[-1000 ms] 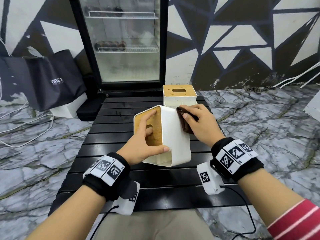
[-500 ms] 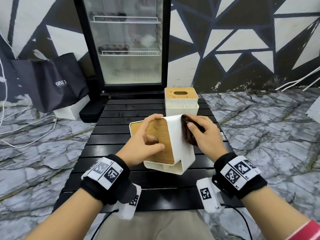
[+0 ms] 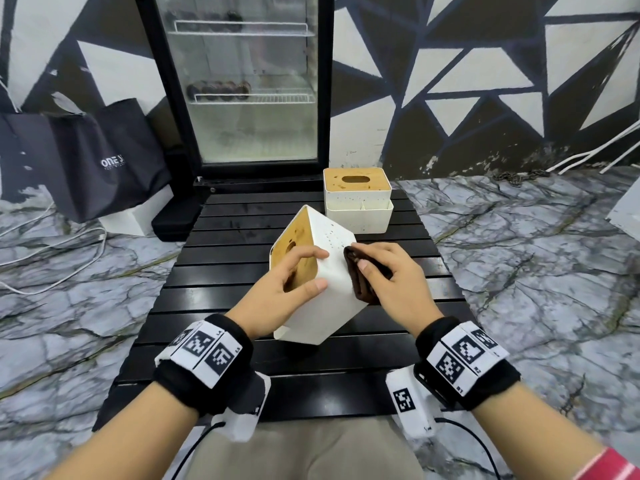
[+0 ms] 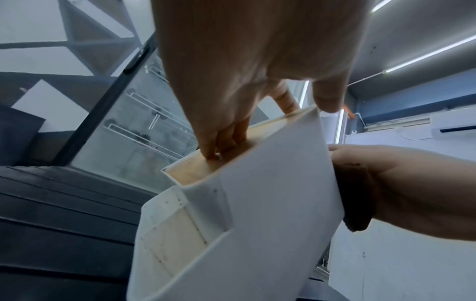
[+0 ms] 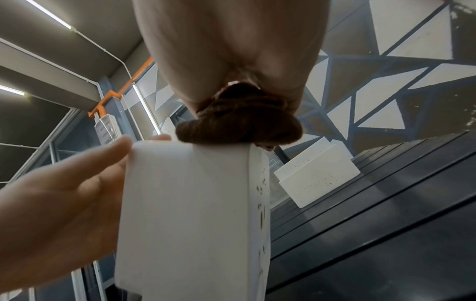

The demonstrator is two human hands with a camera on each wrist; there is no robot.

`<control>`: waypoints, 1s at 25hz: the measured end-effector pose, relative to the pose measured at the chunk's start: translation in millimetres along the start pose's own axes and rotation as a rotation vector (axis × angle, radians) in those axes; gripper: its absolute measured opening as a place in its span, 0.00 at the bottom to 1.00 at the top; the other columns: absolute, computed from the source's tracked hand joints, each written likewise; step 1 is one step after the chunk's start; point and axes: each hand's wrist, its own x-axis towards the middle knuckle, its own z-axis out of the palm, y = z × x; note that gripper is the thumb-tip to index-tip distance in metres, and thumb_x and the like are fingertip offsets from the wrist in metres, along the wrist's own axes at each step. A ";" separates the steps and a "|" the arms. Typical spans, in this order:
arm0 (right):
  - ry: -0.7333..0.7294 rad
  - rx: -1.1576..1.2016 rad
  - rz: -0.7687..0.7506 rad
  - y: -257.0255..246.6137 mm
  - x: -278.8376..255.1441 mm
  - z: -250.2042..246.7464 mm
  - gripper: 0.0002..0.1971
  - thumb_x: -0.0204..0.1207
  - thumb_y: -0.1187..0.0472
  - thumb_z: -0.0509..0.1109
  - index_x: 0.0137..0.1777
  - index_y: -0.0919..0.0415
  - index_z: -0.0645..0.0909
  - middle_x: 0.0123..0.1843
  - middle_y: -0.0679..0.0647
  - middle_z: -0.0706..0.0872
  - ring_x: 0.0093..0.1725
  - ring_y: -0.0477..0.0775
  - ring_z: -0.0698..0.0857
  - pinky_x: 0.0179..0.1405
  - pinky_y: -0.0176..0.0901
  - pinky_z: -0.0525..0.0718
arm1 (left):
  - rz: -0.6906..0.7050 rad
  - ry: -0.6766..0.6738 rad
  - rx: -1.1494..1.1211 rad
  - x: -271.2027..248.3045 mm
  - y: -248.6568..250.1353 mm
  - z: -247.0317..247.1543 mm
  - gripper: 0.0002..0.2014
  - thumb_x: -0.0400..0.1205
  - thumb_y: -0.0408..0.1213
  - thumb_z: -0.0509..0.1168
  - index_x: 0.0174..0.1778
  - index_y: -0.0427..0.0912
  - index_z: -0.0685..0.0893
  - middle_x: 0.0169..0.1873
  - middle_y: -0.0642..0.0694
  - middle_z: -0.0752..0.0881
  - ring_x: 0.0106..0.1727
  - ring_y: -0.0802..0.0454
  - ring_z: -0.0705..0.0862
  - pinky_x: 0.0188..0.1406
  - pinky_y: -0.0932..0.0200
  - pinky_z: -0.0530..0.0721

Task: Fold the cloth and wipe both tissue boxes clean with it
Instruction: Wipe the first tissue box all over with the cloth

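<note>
A white tissue box (image 3: 332, 271) with a wooden lid (image 3: 294, 251) stands tipped on one corner at the middle of the black slatted table (image 3: 242, 237). My left hand (image 3: 294, 275) grips it, fingers in the lid's slot and thumb on the edge. My right hand (image 3: 384, 271) holds a folded brown cloth (image 3: 360, 282) pressed against the box's white side. The left wrist view shows the box (image 4: 270, 203) with the cloth (image 4: 355, 195) against it; the right wrist view shows the cloth (image 5: 239, 120) atop the box (image 5: 185, 213). A second speckled white tissue box (image 3: 356, 199) stands upright at the table's far edge.
A glass-door fridge (image 3: 242, 81) stands just beyond the table. A black bag (image 3: 86, 161) and a white block lie on the marble floor at the left, with white cables. The table's near edge is by my lap.
My left hand has turned the near box so its wooden lid faces further left and a speckled white side shows. My right hand with the cloth has slid down along that side.
</note>
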 end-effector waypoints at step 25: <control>0.214 -0.233 -0.034 -2.3 -20.6 24.1 0.15 0.80 0.56 0.60 0.66 0.47 0.78 0.60 0.53 0.78 0.55 0.54 0.70 0.57 0.34 0.63 | -0.084 0.112 -0.187 6.8 1.6 14.2 0.44 0.61 0.60 0.72 0.73 0.74 0.60 0.63 0.40 0.83 0.64 0.47 0.82 0.70 0.43 0.77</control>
